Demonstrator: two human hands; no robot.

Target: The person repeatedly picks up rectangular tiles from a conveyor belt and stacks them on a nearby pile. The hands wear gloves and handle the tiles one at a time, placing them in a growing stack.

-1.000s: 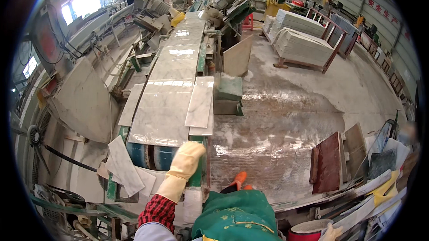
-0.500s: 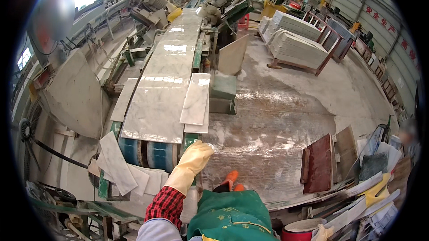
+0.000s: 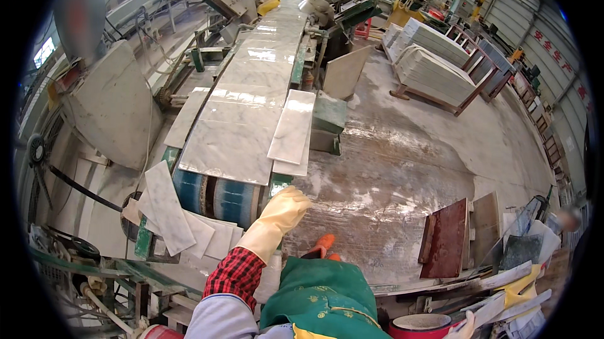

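My left hand (image 3: 288, 205), in a cream rubber glove with a red-and-black checked cuff, is closed beside the near right corner of a conveyor; whatever its fingers hold, if anything, is hidden. Glossy grey-veined marble slabs (image 3: 242, 122) lie along the conveyor belt, whose blue roller end (image 3: 236, 200) is just left of this hand. Two narrow marble strips (image 3: 292, 126) overlap on the right edge, a little beyond the hand. At the bottom right, my gloved right hand (image 3: 464, 328) shows only in part, next to pale stone offcuts (image 3: 491, 309); its grip is unclear.
Marble offcuts (image 3: 170, 213) lie piled left of the roller. A red bucket (image 3: 420, 325) stands by my green apron, and dark red boards (image 3: 445, 238) lean at the right. Stacked slabs (image 3: 434, 75) rest on a rack farther back. The floor (image 3: 371, 182) is wet.
The view has shifted, so the conveyor sits higher and farther right in the picture. My left hand stays closed by the conveyor corner. More of the right glove's fingers shows near the offcuts.
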